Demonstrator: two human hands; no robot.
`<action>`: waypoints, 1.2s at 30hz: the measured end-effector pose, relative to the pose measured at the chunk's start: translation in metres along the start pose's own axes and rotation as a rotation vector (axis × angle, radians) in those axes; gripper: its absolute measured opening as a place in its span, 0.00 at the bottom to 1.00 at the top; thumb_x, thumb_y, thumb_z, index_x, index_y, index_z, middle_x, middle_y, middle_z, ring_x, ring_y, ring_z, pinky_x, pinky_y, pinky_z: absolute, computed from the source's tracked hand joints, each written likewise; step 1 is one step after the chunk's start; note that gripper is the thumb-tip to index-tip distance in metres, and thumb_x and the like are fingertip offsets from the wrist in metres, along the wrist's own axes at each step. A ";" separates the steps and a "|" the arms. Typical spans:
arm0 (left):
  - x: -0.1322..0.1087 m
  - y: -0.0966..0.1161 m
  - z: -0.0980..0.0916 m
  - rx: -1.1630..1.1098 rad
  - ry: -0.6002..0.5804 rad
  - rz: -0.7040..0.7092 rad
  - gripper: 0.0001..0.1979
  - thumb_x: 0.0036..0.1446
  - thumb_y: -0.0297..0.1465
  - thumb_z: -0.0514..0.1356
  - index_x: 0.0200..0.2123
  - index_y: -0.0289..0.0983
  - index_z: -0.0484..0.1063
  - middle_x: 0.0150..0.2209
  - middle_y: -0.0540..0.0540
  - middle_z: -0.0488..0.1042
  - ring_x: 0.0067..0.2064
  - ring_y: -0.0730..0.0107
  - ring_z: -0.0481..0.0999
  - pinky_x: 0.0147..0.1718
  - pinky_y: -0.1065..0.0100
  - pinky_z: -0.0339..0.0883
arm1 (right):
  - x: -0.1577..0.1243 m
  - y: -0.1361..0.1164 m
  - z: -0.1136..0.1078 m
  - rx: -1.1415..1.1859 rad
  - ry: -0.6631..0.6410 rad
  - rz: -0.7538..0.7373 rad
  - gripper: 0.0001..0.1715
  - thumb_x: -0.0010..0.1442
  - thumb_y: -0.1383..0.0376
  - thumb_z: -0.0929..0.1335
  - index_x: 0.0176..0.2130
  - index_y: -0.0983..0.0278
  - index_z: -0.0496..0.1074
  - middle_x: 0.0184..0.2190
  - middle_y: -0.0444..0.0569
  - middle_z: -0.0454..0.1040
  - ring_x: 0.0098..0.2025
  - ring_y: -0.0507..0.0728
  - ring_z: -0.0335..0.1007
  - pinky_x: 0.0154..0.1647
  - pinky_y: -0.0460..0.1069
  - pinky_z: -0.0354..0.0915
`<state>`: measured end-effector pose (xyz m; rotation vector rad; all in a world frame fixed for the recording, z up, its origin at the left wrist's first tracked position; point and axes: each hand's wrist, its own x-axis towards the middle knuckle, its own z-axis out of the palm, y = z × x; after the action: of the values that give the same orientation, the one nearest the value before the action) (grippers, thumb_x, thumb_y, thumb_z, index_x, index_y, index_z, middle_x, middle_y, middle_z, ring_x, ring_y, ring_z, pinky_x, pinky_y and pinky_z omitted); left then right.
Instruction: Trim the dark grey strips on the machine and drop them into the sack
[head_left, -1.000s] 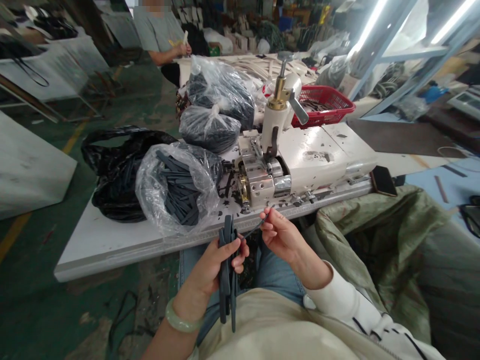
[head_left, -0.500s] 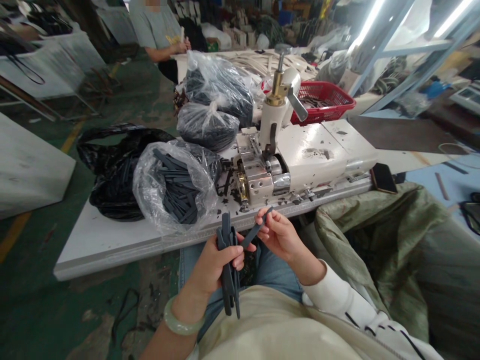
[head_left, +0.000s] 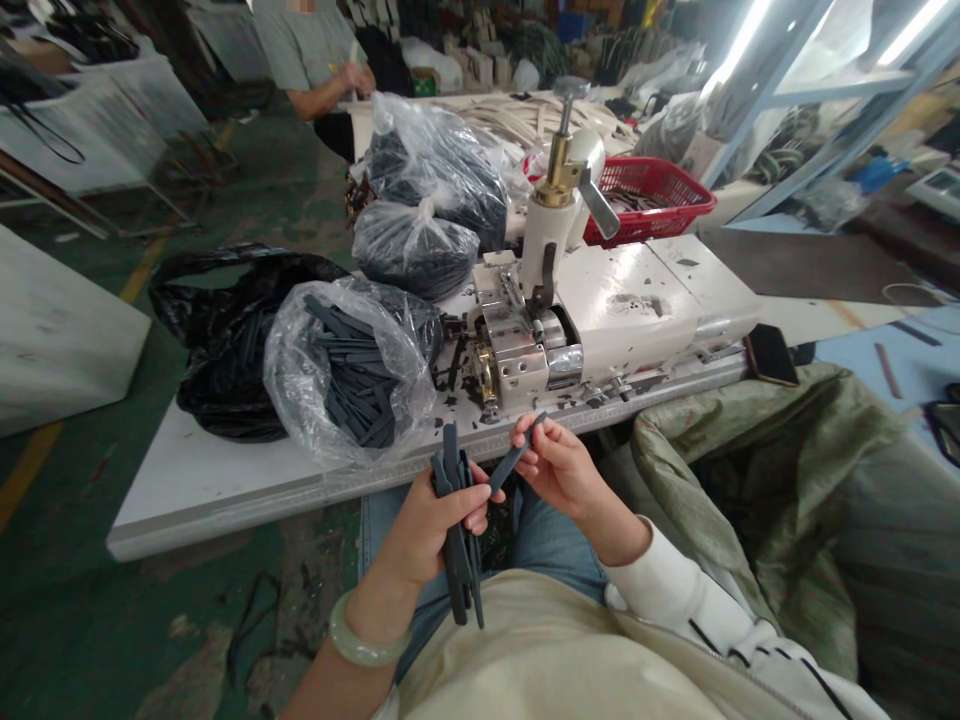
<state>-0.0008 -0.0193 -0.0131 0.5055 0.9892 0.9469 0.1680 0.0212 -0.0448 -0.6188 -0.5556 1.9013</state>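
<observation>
My left hand (head_left: 431, 520) is closed around a bundle of dark grey strips (head_left: 456, 545) that stand upright over my lap. My right hand (head_left: 559, 468) pinches a single dark grey strip (head_left: 516, 455), whose lower end still touches the bundle. Both hands are just in front of the table edge, below the white machine (head_left: 600, 315) with its metal head (head_left: 517, 355) and brass-topped post (head_left: 556, 175). A clear plastic bag (head_left: 349, 365) full of the same grey strips lies on the table to the left of the machine.
A black bag (head_left: 225, 340) lies at the table's left, and two tied clear bags (head_left: 420, 215) of dark pieces sit behind. A red basket (head_left: 645, 195) stands at the back. A phone (head_left: 769, 355) rests by a green sack (head_left: 787, 480) on my right. Another person (head_left: 315, 55) works beyond.
My right hand has drawn one strip up and to the right out of the bundle and now holds it slanted. My left hand has kept its grip on the bundle.
</observation>
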 end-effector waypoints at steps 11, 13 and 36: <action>0.005 -0.006 -0.006 -0.066 -0.054 -0.118 0.13 0.48 0.26 0.67 0.38 0.33 0.71 0.29 0.42 0.78 0.19 0.84 0.62 0.19 0.77 0.57 | 0.002 0.006 0.010 -0.211 0.091 0.139 0.17 0.49 0.55 0.75 0.30 0.67 0.78 0.24 0.49 0.78 0.17 0.46 0.63 0.17 0.41 0.60; 0.005 -0.004 -0.005 -0.038 -0.035 -0.092 0.12 0.48 0.27 0.68 0.35 0.32 0.71 0.28 0.43 0.77 0.19 0.84 0.62 0.19 0.77 0.57 | 0.003 0.004 0.010 -0.230 0.134 0.147 0.17 0.49 0.56 0.75 0.30 0.68 0.79 0.27 0.51 0.79 0.17 0.45 0.64 0.15 0.40 0.58; 0.009 -0.002 -0.011 0.012 -0.011 -0.032 0.11 0.47 0.28 0.69 0.32 0.33 0.70 0.27 0.43 0.78 0.19 0.84 0.60 0.19 0.77 0.57 | 0.062 -0.046 0.003 -0.414 0.391 -0.230 0.21 0.50 0.51 0.71 0.23 0.65 0.67 0.10 0.33 0.52 0.11 0.44 0.44 0.12 0.43 0.40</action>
<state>-0.0081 -0.0128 -0.0241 0.5028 0.9907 0.9089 0.1760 0.0950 -0.0248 -1.1145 -0.7334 1.4063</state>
